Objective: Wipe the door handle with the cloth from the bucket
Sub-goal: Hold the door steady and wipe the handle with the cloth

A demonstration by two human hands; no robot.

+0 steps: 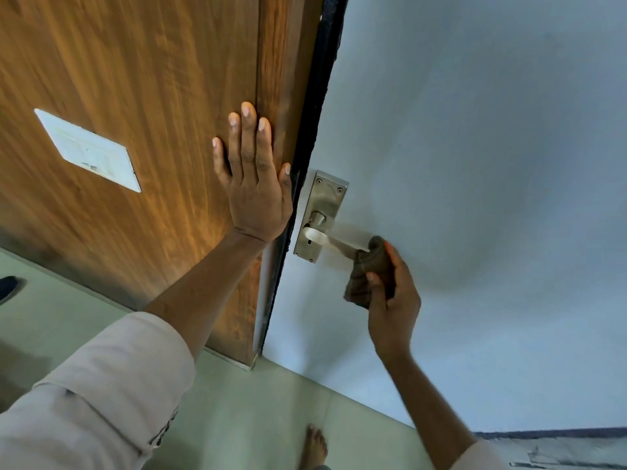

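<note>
A metal lever door handle [330, 239] on a steel backplate [322, 212] is fixed to the pale grey door [475, 164]. My right hand [393, 300] grips a brown cloth [371, 271], which is wrapped over the free end of the lever. My left hand [254, 178] lies flat, fingers spread, on the brown wooden panel [135, 79] just left of the door's dark edge. The bucket is out of view.
A white switch plate [90, 150] sits on the wooden panel at the left. A black strip [319, 96] runs between panel and door. Pale green floor tiles [258, 408] lie below, with my bare foot [315, 446] on them. A dark object [10, 288] shows at the far left.
</note>
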